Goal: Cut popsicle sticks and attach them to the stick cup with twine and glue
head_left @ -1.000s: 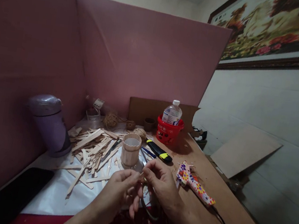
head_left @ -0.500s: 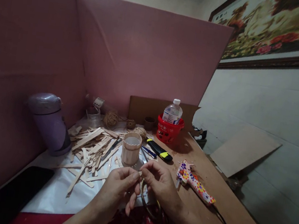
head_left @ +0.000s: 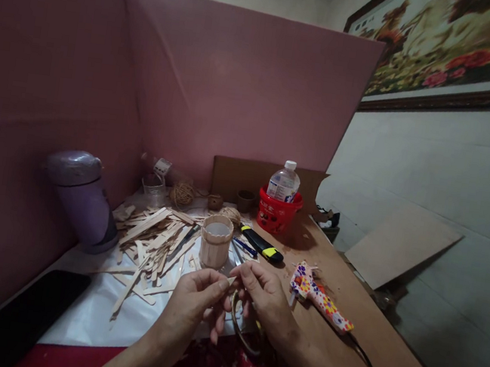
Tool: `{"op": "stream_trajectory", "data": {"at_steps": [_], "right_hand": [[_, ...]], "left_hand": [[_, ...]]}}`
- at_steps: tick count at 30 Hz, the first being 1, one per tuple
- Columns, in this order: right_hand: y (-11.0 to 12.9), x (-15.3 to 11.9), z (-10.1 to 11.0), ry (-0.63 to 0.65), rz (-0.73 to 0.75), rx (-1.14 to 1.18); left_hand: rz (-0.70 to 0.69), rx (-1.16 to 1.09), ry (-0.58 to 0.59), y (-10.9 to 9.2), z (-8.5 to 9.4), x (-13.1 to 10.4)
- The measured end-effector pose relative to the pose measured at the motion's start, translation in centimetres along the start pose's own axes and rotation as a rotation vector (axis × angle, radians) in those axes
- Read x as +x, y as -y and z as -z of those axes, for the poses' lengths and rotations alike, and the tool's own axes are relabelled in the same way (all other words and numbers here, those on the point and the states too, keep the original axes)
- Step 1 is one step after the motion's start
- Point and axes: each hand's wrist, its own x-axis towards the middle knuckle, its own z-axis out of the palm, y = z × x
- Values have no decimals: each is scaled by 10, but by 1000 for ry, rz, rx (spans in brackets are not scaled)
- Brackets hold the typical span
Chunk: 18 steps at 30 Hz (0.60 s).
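Note:
Near the front edge of the table, my left hand [head_left: 200,298] pinches a small pale piece of wood [head_left: 231,280] between thumb and forefinger. My right hand [head_left: 260,294] is closed at the other end of the same piece, fingertips nearly touching the left ones. A ring-like metal handle [head_left: 243,337], perhaps of scissors, hangs by my right hand; how it is held is partly hidden. Just beyond the hands stands a small wooden-slat cup [head_left: 215,243], upright. Blades [head_left: 236,253] and a blue pen [head_left: 244,246] lie to its right.
Loose wooden sticks [head_left: 150,249] are heaped at left, beside a purple tumbler [head_left: 84,201] and a black phone-like slab [head_left: 24,311]. Behind are twine [head_left: 182,194] and a red bucket [head_left: 276,214] with a bottle. A yellow-black cutter [head_left: 261,245] and flowered glue gun [head_left: 320,299] lie right.
The fingertips have shifted slightly, and more of the small wooden piece shows between them. The objects on the table stay in place.

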Motion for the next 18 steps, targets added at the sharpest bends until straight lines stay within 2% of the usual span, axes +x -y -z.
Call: {"op": "stream_trajectory", "data": {"at_steps": [5,8,12,18], "right_hand": [[5,0,1,-38,36,-75],[7,-3,2,-97,165,-333],[6,-9,0,-83,318,-761],[0,-6,-4,27,341,-1004]], "left_hand": [[-123,250,-105,-14,6,-1],[-218,481,-221,-28,16,0],[-201,680,-289,-39,32,4],[-157,900,-311,-39,48,10]]}}
